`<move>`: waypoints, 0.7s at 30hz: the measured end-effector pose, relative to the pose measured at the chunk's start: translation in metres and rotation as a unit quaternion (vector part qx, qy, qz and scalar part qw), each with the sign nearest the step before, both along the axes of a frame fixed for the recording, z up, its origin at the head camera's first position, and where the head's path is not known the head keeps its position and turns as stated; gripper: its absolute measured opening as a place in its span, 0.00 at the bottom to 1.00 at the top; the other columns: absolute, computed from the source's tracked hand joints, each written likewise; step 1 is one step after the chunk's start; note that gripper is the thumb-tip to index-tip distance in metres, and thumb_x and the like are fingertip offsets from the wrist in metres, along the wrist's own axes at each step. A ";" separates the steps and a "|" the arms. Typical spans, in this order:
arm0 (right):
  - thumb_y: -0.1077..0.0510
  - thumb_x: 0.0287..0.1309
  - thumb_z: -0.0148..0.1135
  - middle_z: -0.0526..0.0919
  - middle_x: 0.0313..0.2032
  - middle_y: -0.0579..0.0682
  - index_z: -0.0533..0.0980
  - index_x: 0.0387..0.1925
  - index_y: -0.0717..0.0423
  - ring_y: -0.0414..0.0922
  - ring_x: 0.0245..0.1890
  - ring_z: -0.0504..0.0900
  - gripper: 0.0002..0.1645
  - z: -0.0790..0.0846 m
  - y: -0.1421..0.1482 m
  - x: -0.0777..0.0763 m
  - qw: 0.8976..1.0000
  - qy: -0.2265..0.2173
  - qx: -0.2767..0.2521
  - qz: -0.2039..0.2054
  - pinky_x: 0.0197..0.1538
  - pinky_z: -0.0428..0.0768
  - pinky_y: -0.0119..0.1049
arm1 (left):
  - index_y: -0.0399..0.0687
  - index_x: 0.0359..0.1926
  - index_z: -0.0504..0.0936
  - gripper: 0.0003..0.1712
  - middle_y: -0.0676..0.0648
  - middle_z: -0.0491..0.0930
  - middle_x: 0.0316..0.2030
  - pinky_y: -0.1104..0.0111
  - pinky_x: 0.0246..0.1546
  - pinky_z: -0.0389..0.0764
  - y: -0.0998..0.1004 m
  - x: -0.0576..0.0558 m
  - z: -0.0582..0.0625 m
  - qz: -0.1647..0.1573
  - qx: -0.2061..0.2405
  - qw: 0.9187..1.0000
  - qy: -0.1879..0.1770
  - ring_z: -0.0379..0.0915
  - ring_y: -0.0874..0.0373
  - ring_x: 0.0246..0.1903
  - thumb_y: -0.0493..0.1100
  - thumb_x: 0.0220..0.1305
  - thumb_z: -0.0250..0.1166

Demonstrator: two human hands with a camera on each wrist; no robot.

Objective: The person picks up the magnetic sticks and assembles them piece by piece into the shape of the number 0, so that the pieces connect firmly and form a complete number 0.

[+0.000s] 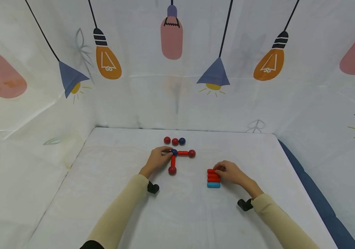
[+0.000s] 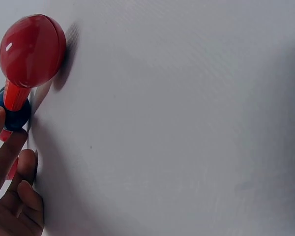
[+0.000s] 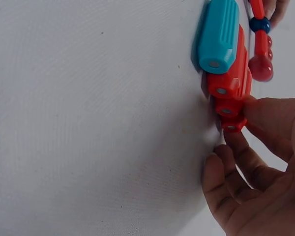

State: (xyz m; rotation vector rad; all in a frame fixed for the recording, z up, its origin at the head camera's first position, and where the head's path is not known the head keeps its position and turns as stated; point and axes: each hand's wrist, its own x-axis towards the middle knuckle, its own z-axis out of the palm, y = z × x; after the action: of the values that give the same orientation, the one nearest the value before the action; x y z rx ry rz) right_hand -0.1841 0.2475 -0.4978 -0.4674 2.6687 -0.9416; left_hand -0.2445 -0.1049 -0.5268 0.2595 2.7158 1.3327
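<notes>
My left hand (image 1: 158, 158) pinches a dark blue ball (image 1: 174, 152) between thumb and fingers. Two red rods join that ball at a corner: one rod (image 1: 183, 153) runs right to a red ball (image 1: 192, 153), the other (image 1: 173, 161) runs toward me to a second red ball (image 2: 32, 51). On the right, three red magnetic rods (image 3: 231, 83) and a light blue rod (image 3: 219, 37) lie side by side, grey spots on their ends. My right hand (image 1: 231, 172) has thumb and finger around the farthest red rod (image 3: 232, 124), which still sits against the row.
Behind the joined piece, two loose red balls (image 1: 167, 140) and a dark blue ball (image 1: 181, 141) lie in a line on the white table (image 1: 177, 214). A white sheet printed with lamps (image 1: 177, 93) hangs behind the table's far edge.
</notes>
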 end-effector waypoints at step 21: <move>0.57 0.67 0.68 0.86 0.46 0.55 0.82 0.49 0.58 0.49 0.43 0.85 0.13 -0.002 -0.010 0.002 0.996 0.033 -0.068 -0.052 0.44 0.86 0.38 | 0.51 0.61 0.83 0.20 0.45 0.85 0.55 0.54 0.57 0.81 0.014 -0.002 0.003 0.038 0.026 0.999 -0.018 0.79 0.47 0.52 0.43 0.69 0.66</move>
State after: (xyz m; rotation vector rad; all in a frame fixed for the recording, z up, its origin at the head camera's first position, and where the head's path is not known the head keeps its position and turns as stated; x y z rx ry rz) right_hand -0.1823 0.2378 -0.4994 -0.3994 2.7212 -1.1640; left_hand -0.2468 -0.0910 -0.5233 0.1363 2.6889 1.4138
